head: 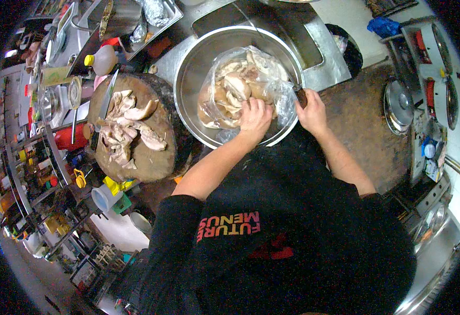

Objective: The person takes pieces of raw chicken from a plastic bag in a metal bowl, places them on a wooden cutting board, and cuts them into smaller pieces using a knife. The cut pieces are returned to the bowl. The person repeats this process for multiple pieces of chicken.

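A wide metal bowl stands in front of me, with an opened clear plastic bag of pale meat pieces, apparently cooked poultry, inside it. My left hand reaches over the near rim, its fingers resting on the meat in the bag's mouth. At the bowl's right rim, my right hand grips a dark-handled tool; its far end is hard to make out. To the left, more meat pieces lie in a loose pile on a round wooden chopping block. A knife lies along that block's left edge.
Behind the bowl is a metal counter with a dark recessed basin. A yellow-capped plastic jug and a metal tray with foil-wrapped items stand beyond the block. Crowded shelves run along the left. A lidded pot is at right.
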`<action>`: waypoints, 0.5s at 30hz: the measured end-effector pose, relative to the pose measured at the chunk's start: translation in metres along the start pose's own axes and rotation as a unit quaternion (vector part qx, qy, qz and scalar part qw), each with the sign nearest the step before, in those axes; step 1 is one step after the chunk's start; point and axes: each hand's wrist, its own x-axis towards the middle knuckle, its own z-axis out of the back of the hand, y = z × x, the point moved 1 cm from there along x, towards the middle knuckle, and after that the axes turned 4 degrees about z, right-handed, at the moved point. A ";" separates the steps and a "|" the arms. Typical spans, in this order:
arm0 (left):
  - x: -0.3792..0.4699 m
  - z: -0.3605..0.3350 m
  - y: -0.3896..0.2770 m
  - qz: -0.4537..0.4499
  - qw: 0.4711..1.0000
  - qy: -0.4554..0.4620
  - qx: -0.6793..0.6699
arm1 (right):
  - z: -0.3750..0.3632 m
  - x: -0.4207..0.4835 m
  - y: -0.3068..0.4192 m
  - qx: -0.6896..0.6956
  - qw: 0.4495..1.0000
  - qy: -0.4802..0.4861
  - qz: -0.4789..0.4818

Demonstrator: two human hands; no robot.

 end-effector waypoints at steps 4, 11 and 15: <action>0.001 -0.009 -0.008 0.036 0.999 0.031 -0.014 | 0.003 -0.002 -0.004 -0.030 0.999 0.026 0.008; -0.012 0.000 0.003 0.034 0.992 0.090 -0.084 | 0.001 0.010 -0.008 -0.052 0.998 0.019 0.011; -0.032 0.011 0.023 0.009 0.981 0.055 -0.186 | -0.002 0.014 -0.013 -0.051 0.998 0.031 0.018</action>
